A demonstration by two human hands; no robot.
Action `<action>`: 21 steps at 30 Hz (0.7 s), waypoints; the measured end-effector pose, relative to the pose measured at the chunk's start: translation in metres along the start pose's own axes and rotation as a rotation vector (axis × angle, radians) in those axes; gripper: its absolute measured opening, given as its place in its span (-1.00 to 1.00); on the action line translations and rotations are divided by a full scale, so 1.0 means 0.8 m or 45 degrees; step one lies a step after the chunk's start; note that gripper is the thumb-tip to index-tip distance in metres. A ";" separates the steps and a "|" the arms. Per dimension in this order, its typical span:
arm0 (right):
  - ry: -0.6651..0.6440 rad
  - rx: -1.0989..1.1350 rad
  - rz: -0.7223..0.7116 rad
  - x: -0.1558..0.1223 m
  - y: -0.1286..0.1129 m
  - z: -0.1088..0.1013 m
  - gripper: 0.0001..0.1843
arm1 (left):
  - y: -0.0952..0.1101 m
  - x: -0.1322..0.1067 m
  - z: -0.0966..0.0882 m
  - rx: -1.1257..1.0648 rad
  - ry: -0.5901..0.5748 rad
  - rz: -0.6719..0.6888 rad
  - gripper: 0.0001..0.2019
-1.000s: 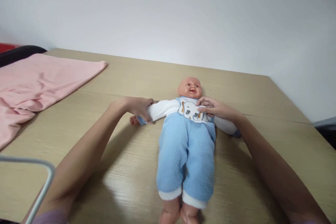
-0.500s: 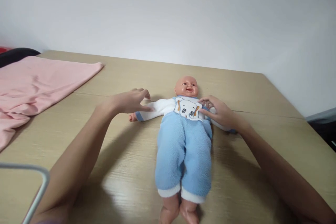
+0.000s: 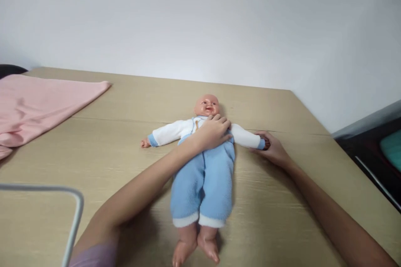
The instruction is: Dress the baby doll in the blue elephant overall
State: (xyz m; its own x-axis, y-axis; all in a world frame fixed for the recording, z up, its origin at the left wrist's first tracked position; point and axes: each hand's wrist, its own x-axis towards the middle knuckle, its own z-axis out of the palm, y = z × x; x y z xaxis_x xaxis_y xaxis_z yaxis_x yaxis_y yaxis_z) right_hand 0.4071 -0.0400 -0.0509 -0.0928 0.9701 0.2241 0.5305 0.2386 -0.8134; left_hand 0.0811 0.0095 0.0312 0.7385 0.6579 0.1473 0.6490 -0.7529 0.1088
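A baby doll [image 3: 203,175] in a light blue and white fleece outfit lies on its back, arms spread and head away from me. My left hand [image 3: 216,130] lies across its chest, fingers bent at the base of the sleeve on the right, covering most of the printed animal face. At the end of that same sleeve, my right hand [image 3: 272,148] is closed around the doll's small hand and blue cuff, its thumb and fingers on either side. The other white sleeve [image 3: 169,132] rests on the table, untouched.
A pink cloth [image 3: 46,100] is spread at the left of the wooden table [image 3: 125,167]. A thin pale rail [image 3: 78,208] curves in at the lower left. The white wall stands behind, and a dark object [image 3: 369,146] is beyond the right edge.
My left hand has moved right, from beside one sleeve onto the doll's chest. My right hand has slid outward from the chest to the cuff, and that arm now stretches sideways.
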 end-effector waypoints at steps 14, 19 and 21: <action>0.353 0.676 0.062 0.045 -0.031 0.046 -0.35 | -0.008 -0.020 0.016 -0.301 0.231 0.168 -0.70; 0.421 0.573 -0.180 0.064 -0.053 0.084 -0.46 | -0.011 -0.024 0.020 -0.247 0.436 0.396 -0.60; 0.409 0.433 -0.346 0.059 -0.057 0.100 -0.53 | -0.011 -0.025 0.022 -0.184 0.556 0.514 -0.59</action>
State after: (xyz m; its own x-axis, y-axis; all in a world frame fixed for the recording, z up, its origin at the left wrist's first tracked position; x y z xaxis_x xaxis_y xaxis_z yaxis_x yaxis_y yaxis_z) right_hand 0.3113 -0.0016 -0.0462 0.1018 0.8219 0.5604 0.2153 0.5318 -0.8191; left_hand 0.0639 0.0031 0.0099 0.7579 0.2764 0.5909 0.2798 -0.9560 0.0882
